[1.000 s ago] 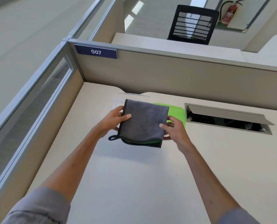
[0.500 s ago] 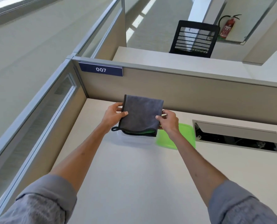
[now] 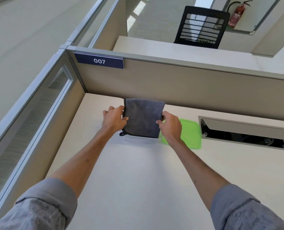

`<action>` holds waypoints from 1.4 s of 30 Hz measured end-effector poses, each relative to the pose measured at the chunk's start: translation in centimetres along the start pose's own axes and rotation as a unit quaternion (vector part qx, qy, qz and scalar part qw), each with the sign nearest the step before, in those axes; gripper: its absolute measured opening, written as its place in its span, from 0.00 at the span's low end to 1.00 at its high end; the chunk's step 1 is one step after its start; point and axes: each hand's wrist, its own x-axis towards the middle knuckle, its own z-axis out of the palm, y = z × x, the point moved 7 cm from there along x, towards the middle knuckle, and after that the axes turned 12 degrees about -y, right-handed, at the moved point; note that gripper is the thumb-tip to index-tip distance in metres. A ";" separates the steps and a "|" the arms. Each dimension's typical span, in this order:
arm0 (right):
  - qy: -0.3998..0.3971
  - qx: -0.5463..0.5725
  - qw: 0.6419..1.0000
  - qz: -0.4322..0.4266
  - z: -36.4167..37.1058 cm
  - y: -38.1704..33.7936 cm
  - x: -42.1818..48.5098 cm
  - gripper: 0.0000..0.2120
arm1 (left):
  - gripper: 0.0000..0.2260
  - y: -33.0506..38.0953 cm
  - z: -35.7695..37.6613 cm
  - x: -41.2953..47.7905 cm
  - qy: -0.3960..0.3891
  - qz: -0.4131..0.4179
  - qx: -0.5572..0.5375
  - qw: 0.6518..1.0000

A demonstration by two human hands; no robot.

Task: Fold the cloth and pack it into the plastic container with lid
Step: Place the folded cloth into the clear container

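Since the earlier frame, folded grey cloth [image 3: 143, 117] has dropped lower, mid-frame, bottom edge entering clear plastic container [image 3: 140, 141]. Left hand [image 3: 114, 119] and right hand [image 3: 170, 125] both pinch its side edges. Risk: fold springs open, snagging container rim. Green lid [image 3: 191, 136] lies alongside on surface [image 3: 138, 180].

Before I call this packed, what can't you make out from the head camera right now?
- Container: clear, mostly behind the cloth; its inside is hidden.
- Whether the cloth sits inside it: cannot tell.
- Lid: near corner covered by the right hand.
- Left hand: fingertips hidden behind the cloth's edge.
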 end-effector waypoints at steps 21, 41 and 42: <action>0.002 -0.041 0.995 -0.096 -0.9 -2.3 0.6 0.29 | 0.24 4.7 -2.9 -1.7 0.095 0.133 0.126 0.979; -0.067 -0.300 0.934 -0.180 3.6 -2.1 -1.0 0.19 | 0.14 4.7 2.7 -1.6 0.016 0.140 0.261 0.955; -0.065 -0.299 0.935 -0.180 3.6 -2.1 -1.1 0.20 | 0.13 4.7 2.7 -1.7 0.020 0.142 0.255 0.956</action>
